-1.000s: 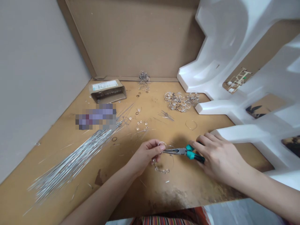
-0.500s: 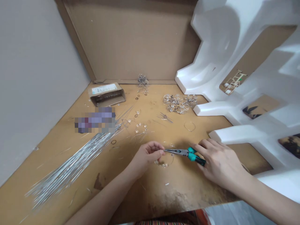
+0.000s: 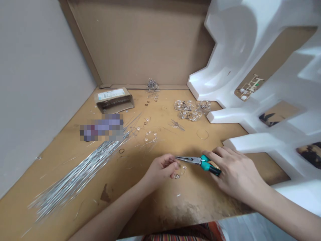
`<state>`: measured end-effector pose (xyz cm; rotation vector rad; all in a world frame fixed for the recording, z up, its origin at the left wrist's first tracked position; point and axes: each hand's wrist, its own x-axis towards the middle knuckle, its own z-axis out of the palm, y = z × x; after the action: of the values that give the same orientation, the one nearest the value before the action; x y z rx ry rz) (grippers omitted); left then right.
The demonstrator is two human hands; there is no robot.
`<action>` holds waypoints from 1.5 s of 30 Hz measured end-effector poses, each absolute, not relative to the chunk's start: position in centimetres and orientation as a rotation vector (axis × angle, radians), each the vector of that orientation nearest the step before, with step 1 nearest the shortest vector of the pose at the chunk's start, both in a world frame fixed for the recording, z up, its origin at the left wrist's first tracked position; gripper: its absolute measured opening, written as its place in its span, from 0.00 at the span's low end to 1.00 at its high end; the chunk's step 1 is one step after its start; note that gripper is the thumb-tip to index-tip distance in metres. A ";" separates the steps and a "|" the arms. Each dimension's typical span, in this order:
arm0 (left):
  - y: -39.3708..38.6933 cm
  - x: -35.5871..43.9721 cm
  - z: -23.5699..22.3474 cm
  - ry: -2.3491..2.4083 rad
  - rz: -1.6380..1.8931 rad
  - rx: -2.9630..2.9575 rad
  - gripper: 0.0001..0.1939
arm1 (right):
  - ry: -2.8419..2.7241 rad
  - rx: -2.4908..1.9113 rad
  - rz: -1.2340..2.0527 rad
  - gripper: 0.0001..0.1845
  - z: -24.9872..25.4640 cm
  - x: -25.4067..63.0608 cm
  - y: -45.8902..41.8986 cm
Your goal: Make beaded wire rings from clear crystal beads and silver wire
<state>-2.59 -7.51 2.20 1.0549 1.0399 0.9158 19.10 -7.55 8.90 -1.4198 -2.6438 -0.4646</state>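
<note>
My left hand (image 3: 162,170) pinches a thin wire loop strung with clear beads (image 3: 179,173) just above the brown board (image 3: 140,197). My right hand (image 3: 233,172) is closed on the teal handles of needle-nose pliers (image 3: 198,161). The plier jaws point left, and their tips sit just right of my left fingertips, at the wire. Both hands are near the front middle of the board.
A long bundle of straight silver wires (image 3: 80,174) lies at the left. A small cardboard box (image 3: 114,99) sits at the back left. Finished wire-and-bead pieces (image 3: 190,109) lie at the back right, beside white foam packing (image 3: 250,83). Small rings and beads (image 3: 150,135) are scattered mid-board.
The beaded wire loop has been drawn closer into my left fingers, and the plier tips have tilted slightly up and stay at the wire. Both hands have barely shifted.
</note>
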 end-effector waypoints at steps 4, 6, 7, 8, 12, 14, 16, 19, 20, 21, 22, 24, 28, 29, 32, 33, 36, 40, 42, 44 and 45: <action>-7.2 -3.0 1.9 1.039 0.958 0.998 0.08 | -2.701 -1.442 -0.310 0.15 8.8 19.7 -7.9; -7.0 -3.2 1.7 1.004 0.976 0.951 0.07 | -2.715 -1.441 -0.296 0.15 8.5 20.3 -8.0; -6.9 -3.4 1.6 0.979 0.981 0.918 0.07 | -2.714 -1.436 -0.322 0.15 8.3 20.6 -8.0; -6.9 -3.5 1.5 0.950 0.983 0.878 0.07 | -2.711 -1.426 -0.364 0.15 8.2 20.9 -8.0; -6.8 -3.6 1.5 0.863 0.928 0.704 0.06 | -2.706 -1.341 -0.536 0.16 8.0 21.6 -7.2; -6.8 -3.6 1.6 0.839 0.884 0.652 0.06 | -2.714 -1.286 -0.578 0.16 8.1 21.5 -6.8; -6.8 -3.6 1.7 0.820 0.862 0.626 0.06 | -2.739 -1.242 -0.593 0.17 8.4 21.1 -6.5; -6.8 -3.7 1.8 0.791 0.846 0.600 0.06 | -2.783 -1.216 -0.608 0.17 8.7 20.4 -6.3; -6.8 -3.7 1.8 0.780 0.837 0.590 0.06 | -2.791 -1.214 -0.613 0.17 8.8 20.2 -6.2; -6.8 -3.7 1.8 0.769 0.828 0.580 0.06 | -2.797 -1.210 -0.618 0.17 8.9 20.0 -6.2; -6.9 -3.8 1.8 0.761 0.819 0.569 0.05 | -2.802 -1.207 -0.621 0.17 9.0 19.8 -6.2; -6.9 -3.8 1.8 0.747 0.805 0.553 0.05 | -2.814 -1.208 -0.606 0.17 9.1 19.6 -6.1; -7.0 -3.7 1.7 0.732 0.802 0.570 0.05 | -2.845 -1.242 -0.467 0.15 9.0 19.4 -5.9; -7.1 -3.7 1.7 0.734 0.804 0.575 0.05 | -2.849 -1.250 -0.427 0.15 9.0 19.4 -5.8; -7.1 -3.8 1.8 0.743 0.806 0.576 0.05 | -2.852 -1.241 -0.389 0.16 9.0 19.6 -5.7; -7.1 -3.8 1.9 0.744 0.801 0.571 0.05 | -2.851 -1.229 -0.410 0.16 9.0 19.7 -5.7; -7.1 -3.7 2.1 0.723 0.775 0.561 0.05 | -2.845 -1.183 -0.541 0.17 9.2 20.1 -5.6; -7.1 -3.6 2.1 0.693 0.754 0.531 0.05 | -2.869 -1.099 -0.666 0.20 9.7 20.2 -5.6; -7.2 -3.7 2.0 0.696 0.741 0.519 0.05 | -2.885 -1.066 -0.698 0.20 10.0 20.1 -5.6; -7.2 -3.7 1.9 0.694 0.730 0.517 0.05 | -2.900 -1.049 -0.721 0.20 10.3 19.9 -5.7; -7.2 -3.8 1.9 0.692 0.726 0.519 0.06 | -2.906 -1.045 -0.729 0.19 10.4 19.8 -5.7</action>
<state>-3.79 -7.16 1.89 0.5193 0.6920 0.7261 19.81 -5.68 10.43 -1.0448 -2.9064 -0.7288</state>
